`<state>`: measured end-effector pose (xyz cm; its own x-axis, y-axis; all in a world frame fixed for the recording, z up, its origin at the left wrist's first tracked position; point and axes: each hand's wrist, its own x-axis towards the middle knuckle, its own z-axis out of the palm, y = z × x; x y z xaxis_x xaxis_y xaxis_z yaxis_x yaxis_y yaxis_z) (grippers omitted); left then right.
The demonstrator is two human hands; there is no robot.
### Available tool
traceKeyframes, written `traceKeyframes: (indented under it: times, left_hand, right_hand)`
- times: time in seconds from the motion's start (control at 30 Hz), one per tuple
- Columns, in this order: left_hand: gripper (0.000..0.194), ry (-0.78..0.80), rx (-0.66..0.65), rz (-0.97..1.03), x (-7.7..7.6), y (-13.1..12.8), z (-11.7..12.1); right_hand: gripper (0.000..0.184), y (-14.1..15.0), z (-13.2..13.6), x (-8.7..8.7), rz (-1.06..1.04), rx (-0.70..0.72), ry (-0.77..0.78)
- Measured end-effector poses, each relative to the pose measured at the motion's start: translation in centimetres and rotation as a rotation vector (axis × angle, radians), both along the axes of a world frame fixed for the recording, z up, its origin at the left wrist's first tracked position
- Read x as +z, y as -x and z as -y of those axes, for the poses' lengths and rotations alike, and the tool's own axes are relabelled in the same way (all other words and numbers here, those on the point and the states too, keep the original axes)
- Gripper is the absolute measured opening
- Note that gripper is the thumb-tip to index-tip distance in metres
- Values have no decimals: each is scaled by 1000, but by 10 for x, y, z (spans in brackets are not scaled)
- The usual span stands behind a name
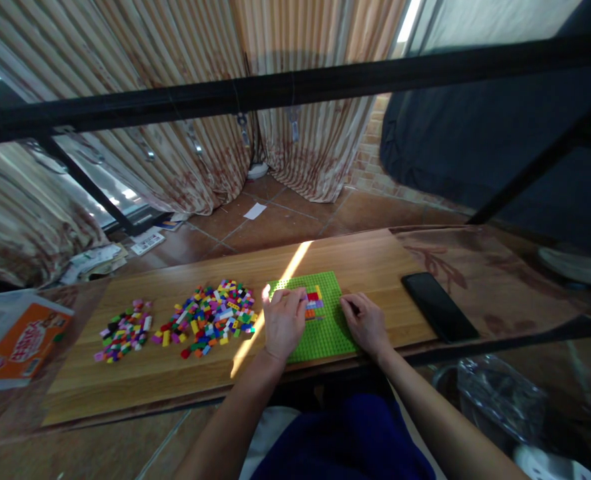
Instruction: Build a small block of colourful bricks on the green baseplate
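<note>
The green studded plastic baseplate [325, 343] lies along the near edge of the long wood-grain board [375, 257], with wood showing between it and the flat black phone [440, 307]. The left hand [284, 323] bends its fingers, tips together, at the small multicoloured brick cluster's [314, 297] left side; the right hand [368, 323] curls loosely by the plate's right edge, anything gripped by either being indiscernible.

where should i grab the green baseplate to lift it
The green baseplate is probably best pinched by its right edge, coming from the right with the right hand: it lies flat, so the rim is the part to grip, that hand is at that edge, and the bricks on the plate sit away from it.
</note>
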<state>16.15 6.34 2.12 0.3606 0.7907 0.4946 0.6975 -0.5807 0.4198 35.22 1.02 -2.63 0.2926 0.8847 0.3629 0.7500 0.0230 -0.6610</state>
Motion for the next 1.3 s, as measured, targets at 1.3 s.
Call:
traceKeyframes:
  times: [1.3]
  left_hand:
    - [34, 48, 72, -88, 15, 13, 25]
  right_hand:
    - [31, -2, 1, -5, 79, 4, -21]
